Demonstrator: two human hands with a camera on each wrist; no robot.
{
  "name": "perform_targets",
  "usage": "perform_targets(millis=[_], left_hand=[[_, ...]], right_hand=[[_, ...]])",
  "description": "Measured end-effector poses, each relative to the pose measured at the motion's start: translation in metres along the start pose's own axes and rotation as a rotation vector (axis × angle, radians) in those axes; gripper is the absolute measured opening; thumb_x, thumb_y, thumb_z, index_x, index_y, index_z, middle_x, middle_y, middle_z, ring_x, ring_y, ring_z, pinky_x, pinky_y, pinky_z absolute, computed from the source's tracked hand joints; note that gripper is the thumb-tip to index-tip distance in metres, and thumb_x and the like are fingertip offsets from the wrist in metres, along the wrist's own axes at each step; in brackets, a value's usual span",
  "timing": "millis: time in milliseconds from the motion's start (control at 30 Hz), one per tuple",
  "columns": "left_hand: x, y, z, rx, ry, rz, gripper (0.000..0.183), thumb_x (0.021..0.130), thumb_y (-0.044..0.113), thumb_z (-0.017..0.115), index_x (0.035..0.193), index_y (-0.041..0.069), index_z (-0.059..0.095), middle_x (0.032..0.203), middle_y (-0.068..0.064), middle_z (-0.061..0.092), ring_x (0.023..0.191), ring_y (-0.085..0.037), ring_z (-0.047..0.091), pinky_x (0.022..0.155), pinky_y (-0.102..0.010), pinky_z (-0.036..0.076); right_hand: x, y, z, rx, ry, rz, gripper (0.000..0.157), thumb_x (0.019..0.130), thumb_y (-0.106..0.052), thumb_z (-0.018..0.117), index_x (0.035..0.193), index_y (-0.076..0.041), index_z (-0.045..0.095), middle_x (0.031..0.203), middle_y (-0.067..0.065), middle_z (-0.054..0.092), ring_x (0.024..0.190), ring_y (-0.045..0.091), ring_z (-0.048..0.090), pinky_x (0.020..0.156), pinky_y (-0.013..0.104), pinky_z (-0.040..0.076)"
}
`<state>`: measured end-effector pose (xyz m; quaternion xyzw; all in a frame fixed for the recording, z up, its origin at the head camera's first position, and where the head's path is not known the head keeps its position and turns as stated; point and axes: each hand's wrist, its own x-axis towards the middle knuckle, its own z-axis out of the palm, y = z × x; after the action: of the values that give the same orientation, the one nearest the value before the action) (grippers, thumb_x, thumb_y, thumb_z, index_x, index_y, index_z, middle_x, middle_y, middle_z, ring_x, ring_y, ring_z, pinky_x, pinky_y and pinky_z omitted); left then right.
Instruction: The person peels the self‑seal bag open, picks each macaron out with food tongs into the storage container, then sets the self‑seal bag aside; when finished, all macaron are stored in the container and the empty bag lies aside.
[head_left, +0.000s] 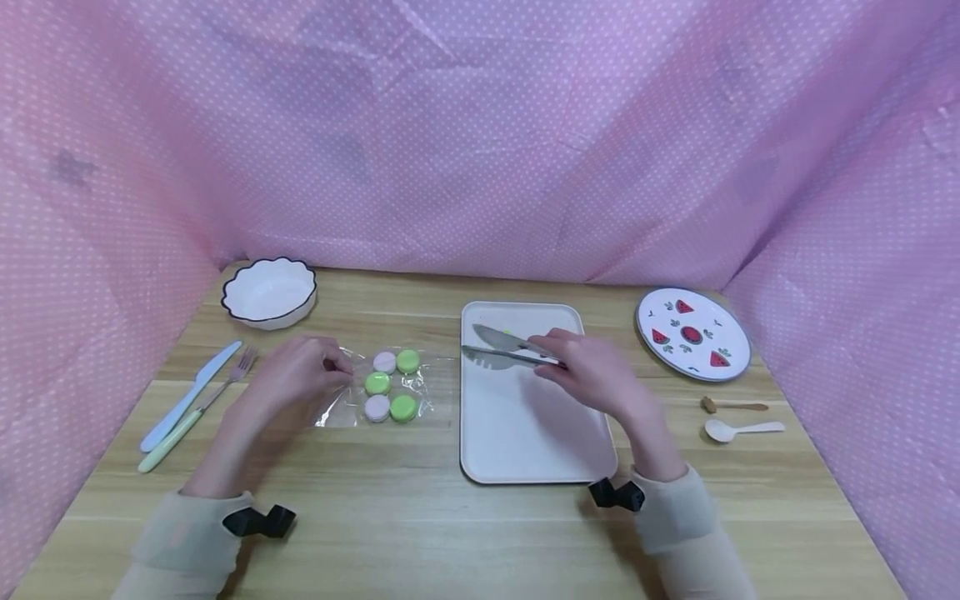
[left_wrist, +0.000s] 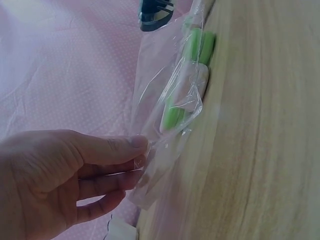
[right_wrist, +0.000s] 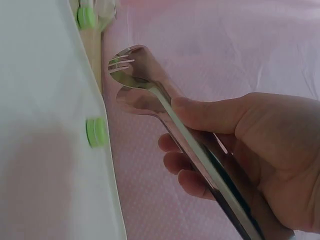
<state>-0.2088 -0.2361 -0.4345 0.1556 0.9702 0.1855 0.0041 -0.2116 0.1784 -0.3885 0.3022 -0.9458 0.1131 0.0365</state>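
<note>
My left hand (head_left: 296, 368) pinches the edge of a clear plastic bag (left_wrist: 152, 85) between thumb and fingers. Inside the bag lie several macarons, green ones (head_left: 403, 407) and pale lilac ones (head_left: 377, 407). Over the tray, my right hand (head_left: 592, 372) grips metal serving tongs (right_wrist: 172, 115), one end slotted like a fork. The tongs' tips are apart, with nothing between them. A green macaron (right_wrist: 96, 132) sits on the white rectangular tray (head_left: 525, 450); in the head view the tongs mostly hide it.
A white scalloped bowl (head_left: 270, 292) stands at the back left. Nearer on that side lie a blue knife (head_left: 187, 400) and a green-handled fork (head_left: 180, 435). At right are a watermelon-patterned plate (head_left: 693, 335), a small wooden-handled utensil (head_left: 738, 407) and a white spoon (head_left: 723, 430).
</note>
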Motion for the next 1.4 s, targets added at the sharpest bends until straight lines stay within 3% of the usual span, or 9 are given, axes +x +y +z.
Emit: perform_targets(millis=[333, 933, 1400], left_hand=[[-0.001, -0.004, 0.001, 0.018, -0.002, -0.021, 0.008, 0.076, 0.022, 0.076, 0.079, 0.030, 0.074, 0.086, 0.008, 0.071, 0.082, -0.014, 0.064, 0.070, -0.036, 0.047], [0.001, -0.004, 0.002, 0.025, -0.015, -0.023, 0.006, 0.076, 0.024, 0.077, 0.078, 0.028, 0.074, 0.088, 0.006, 0.073, 0.078, -0.012, 0.063, 0.070, -0.036, 0.046], [0.001, -0.004, 0.001, 0.009, -0.026, -0.036, 0.007, 0.077, 0.023, 0.076, 0.079, 0.028, 0.073, 0.086, 0.006, 0.073, 0.077, -0.012, 0.062, 0.071, -0.037, 0.047]], right_hand=[[0.018, -0.038, 0.015, 0.024, -0.061, -0.051, 0.030, 0.086, -0.025, 0.068, 0.115, -0.026, 0.065, 0.091, -0.014, 0.062, 0.066, 0.006, 0.050, 0.061, 0.025, 0.042], [0.027, -0.056, 0.021, -0.048, -0.116, -0.105, 0.025, 0.084, -0.024, 0.070, 0.109, -0.026, 0.066, 0.084, -0.011, 0.059, 0.062, 0.007, 0.049, 0.058, 0.027, 0.043], [0.014, -0.066, 0.004, -0.085, -0.145, -0.137, 0.015, 0.083, -0.024, 0.071, 0.097, -0.028, 0.067, 0.075, -0.014, 0.053, 0.061, 0.006, 0.047, 0.055, 0.024, 0.038]])
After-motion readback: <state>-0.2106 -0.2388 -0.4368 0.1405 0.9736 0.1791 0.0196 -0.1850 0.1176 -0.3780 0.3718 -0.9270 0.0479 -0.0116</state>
